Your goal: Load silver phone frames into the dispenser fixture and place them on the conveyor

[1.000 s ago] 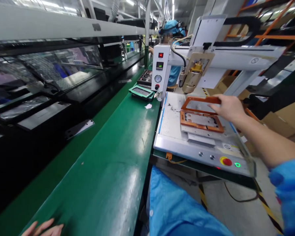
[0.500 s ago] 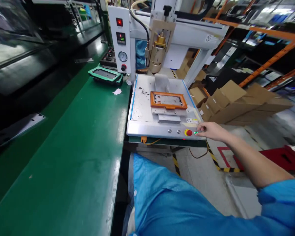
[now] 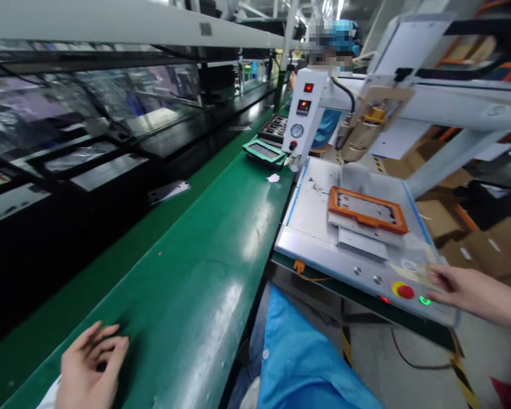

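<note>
My right hand, somewhat blurred, is at the front right corner of the bench machine, its thumb close to the green-lit button. Whether it touches the button I cannot tell; the hand holds nothing, finger and thumb apart. Left of it sits a red stop button on a yellow ring. An orange frame with a thin grey plate inside lies on the machine bed, below a brass-topped press head. Over the green bench, my left hand is empty, fingers loosely bent and apart.
A green frame and a dark tray stand at the bench's far end, near a white scrap. Along the left runs a dark conveyor with flat panels. Another person is behind the machine. Cardboard boxes stand right.
The view has swung left, so the machine appears farther right. My left hand has come into view at the lower left. My right hand remains beside the green-lit button.
</note>
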The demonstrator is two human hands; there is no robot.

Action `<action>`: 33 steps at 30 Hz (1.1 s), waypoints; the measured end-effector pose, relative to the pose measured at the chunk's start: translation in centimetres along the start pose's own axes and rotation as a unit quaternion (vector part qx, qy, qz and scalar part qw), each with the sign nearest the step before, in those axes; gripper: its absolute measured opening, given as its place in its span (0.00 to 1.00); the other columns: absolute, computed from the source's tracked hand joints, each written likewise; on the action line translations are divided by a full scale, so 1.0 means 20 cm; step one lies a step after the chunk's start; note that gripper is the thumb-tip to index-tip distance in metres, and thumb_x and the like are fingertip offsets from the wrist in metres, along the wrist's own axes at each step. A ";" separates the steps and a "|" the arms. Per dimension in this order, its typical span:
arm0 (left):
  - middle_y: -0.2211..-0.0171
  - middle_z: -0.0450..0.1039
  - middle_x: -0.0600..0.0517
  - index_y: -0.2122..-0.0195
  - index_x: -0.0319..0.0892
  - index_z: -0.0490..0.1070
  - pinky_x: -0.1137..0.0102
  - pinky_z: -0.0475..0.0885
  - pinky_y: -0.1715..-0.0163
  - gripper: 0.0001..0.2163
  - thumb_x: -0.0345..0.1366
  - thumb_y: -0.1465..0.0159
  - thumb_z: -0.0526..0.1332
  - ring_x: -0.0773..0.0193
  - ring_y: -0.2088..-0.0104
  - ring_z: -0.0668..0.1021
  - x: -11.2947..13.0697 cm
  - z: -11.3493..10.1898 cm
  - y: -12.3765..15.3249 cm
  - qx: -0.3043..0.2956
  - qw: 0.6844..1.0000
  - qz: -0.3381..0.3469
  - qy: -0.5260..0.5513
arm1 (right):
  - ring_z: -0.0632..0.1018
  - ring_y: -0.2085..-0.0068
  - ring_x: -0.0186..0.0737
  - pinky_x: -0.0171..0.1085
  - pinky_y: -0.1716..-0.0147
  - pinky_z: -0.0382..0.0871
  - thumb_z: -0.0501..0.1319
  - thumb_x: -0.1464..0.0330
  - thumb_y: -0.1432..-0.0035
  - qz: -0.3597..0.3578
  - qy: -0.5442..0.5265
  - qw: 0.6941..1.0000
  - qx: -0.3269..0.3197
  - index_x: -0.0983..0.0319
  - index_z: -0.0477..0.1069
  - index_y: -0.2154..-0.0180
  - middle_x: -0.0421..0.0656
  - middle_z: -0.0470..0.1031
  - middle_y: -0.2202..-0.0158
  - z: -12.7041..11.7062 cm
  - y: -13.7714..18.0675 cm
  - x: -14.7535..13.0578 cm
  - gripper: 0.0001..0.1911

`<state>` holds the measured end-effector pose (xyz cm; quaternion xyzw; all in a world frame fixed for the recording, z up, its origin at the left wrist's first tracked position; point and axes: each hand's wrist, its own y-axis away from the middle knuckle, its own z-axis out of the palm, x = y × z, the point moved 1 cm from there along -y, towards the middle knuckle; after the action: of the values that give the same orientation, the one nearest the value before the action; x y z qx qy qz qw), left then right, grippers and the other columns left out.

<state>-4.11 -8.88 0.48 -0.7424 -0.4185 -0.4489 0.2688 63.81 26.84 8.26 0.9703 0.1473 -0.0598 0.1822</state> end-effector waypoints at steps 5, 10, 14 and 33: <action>0.55 0.73 0.46 0.45 0.45 0.63 0.65 0.75 0.72 0.36 0.59 0.50 0.70 0.57 0.64 0.79 -0.01 0.03 0.02 -0.005 0.999 0.050 0.007 | 0.71 0.73 0.45 0.45 0.72 0.67 0.65 0.48 0.45 -0.180 -0.152 0.971 0.038 0.52 0.70 0.73 0.46 0.70 0.74 -0.10 -0.13 -0.75 0.17; 0.57 0.72 0.46 0.48 0.44 0.64 0.63 0.76 0.65 0.29 0.56 0.43 0.67 0.57 0.62 0.78 -0.04 0.05 0.02 0.005 0.998 0.063 0.026 | 0.62 0.77 0.34 0.36 0.74 0.58 0.64 0.61 0.43 -0.431 -0.287 0.849 -0.101 0.59 0.77 0.70 0.35 0.58 0.80 0.23 -0.46 -1.84 0.09; 0.58 0.68 0.50 0.45 0.46 0.60 0.66 0.75 0.70 0.29 0.54 0.41 0.66 0.61 0.65 0.77 -0.05 0.03 -0.01 0.041 0.993 0.026 0.111 | 0.62 0.78 0.31 0.33 0.76 0.55 0.69 0.65 0.57 -0.438 -0.495 0.719 -0.215 0.62 0.73 0.75 0.35 0.64 0.82 0.58 -0.65 -2.75 0.08; 0.77 0.65 0.60 0.46 0.46 0.62 0.72 0.62 0.81 0.28 0.61 0.37 0.58 0.63 0.78 0.70 0.03 0.12 -0.24 0.036 0.996 -0.017 0.077 | 0.71 0.73 0.34 0.35 0.70 0.65 0.70 0.68 0.51 -0.463 -0.533 0.657 -0.265 0.61 0.72 0.70 0.37 0.73 0.74 0.92 -0.61 -3.53 0.08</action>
<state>-7.02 -4.32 0.12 -0.6883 -0.4252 -0.4936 0.3190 -8.12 12.21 -0.89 0.4887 0.4648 -0.6016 0.4280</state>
